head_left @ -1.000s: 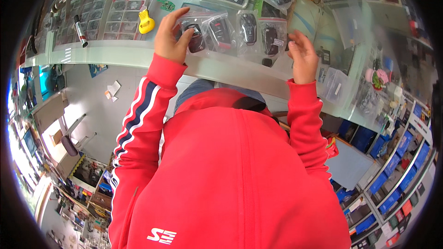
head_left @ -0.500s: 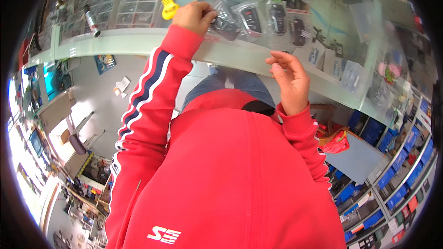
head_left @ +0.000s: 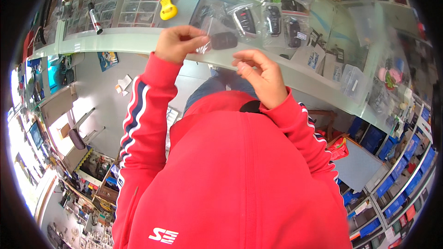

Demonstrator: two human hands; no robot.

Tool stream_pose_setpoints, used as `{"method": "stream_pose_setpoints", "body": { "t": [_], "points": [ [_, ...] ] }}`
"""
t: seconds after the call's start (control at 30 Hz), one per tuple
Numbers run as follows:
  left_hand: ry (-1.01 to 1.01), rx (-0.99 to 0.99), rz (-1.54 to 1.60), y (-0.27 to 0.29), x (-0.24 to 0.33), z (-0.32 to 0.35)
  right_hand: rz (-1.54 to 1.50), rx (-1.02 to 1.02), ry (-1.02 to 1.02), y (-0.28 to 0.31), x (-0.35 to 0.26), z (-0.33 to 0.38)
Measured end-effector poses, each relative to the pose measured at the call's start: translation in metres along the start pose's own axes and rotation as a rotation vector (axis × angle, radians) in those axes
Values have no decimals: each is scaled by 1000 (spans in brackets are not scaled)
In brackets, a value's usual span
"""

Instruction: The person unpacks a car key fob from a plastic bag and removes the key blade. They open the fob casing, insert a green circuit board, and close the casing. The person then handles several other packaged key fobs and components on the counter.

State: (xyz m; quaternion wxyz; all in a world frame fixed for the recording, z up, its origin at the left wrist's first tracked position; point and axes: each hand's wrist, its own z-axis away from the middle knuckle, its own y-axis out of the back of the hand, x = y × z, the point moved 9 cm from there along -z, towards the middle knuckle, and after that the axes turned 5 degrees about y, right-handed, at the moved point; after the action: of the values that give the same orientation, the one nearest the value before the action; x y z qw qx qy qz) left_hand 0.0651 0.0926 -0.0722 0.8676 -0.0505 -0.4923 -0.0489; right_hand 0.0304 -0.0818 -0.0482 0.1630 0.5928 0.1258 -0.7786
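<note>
In the head view, your left hand [head_left: 181, 44] pinches the side of a clear bag [head_left: 208, 28] with a dark key fob [head_left: 224, 41], near the counter's [head_left: 134, 40] front edge; a loosened pinch could drop it over. Your right hand [head_left: 262, 76], loosely curled, seemingly empty, hovers by that edge. Bagged fobs [head_left: 244, 20] crowd just behind; open room runs leftward along the front edge.

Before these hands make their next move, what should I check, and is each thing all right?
1. Left hand gripping the bagged fob: ok, pinched at its left side.
2. Right hand empty: ok, fingers loosely curled.
3. Fob's buttons facing up: cannot tell, blurred.
4. Other bagged fobs lying on the counter: ok.
5. Yellow tool apart from the left hand: ok.
</note>
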Motion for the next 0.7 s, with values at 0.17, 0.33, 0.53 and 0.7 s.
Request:
{"method": "stream_pose_setpoints", "body": {
  "t": [0.17, 0.33, 0.53, 0.7],
  "points": [
    [-109, -49, -60, -36, 15, 26, -310, 7, -6, -5, -15, -4],
    [-157, 9, -16, -75, 22, 43, 111, -175, 37, -2, -31, -4],
    [-103, -318, 252, -106, 43, 56, -364, -412, -136, -2, -39, 4],
    [24, -254, 407, -99, 51, 54, -437, -525, -99, 12, -60, -1]
  ]
}}
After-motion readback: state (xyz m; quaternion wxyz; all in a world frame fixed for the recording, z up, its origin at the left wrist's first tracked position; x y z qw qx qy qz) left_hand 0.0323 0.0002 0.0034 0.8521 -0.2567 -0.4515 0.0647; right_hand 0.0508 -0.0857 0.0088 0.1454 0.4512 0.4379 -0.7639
